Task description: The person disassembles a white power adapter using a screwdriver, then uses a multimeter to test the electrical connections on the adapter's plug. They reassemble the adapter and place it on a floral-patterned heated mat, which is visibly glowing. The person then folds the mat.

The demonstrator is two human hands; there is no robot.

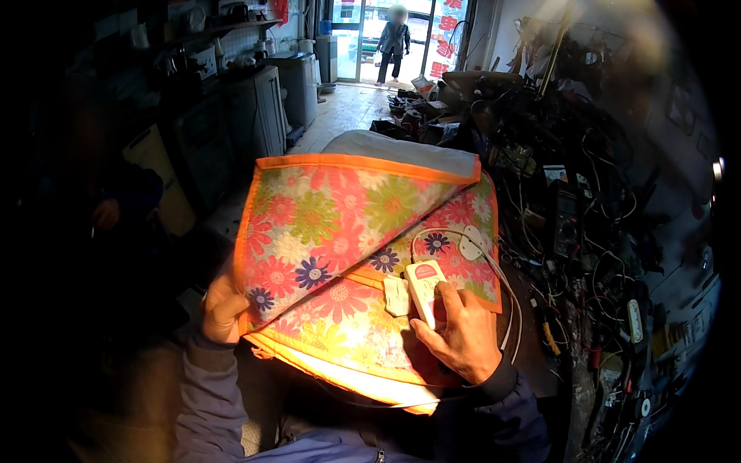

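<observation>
A floral electric blanket (340,224) with orange binding lies folded in front of me, its upper flap turned over on a slant. My left hand (224,307) is closed on the blanket's left edge. My right hand (465,332) grips a white hand controller (427,292) with a pink label, thumb and fingers on its sides. Beside the controller sits a small whitish piece (397,297), its kind unclear. A white cord (494,266) loops from the controller's top to the right. Near it, a round white connector plate (470,243) is set on the cloth.
On the right, a dark bench holds tangled wires and a multimeter (567,220). Appliance cabinets (297,89) line the left side. A person (394,46) stands at the bright doorway. Another person's hand (106,214) shows in shadow at left. Strong light falls on the blanket's near part.
</observation>
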